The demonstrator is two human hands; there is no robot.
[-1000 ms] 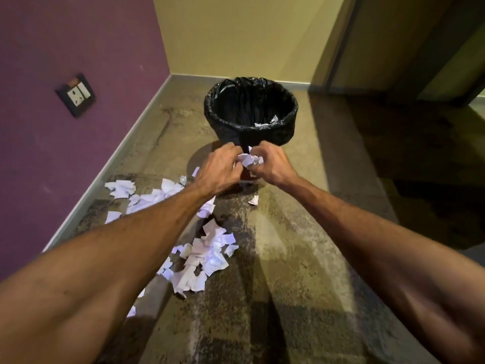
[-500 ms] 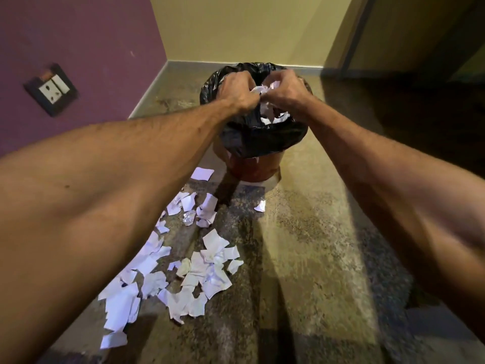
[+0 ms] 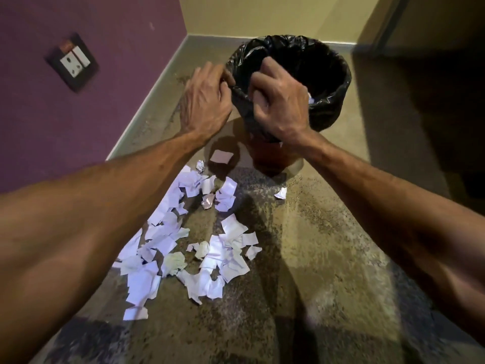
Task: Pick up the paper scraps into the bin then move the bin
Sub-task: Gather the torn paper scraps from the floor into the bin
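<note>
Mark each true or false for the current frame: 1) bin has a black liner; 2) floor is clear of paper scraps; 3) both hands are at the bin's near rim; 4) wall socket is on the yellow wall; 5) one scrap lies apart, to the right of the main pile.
1) The bin has a black liner. True.
2) The floor is clear of scraps. False: a big pile of paper scraps still lies on the floor.
3) The left hand and the right hand are at the near rim. True.
4) The wall socket is on the yellow wall. False: it is on the purple wall.
5) A lone scrap lies right of the pile. True.
</note>
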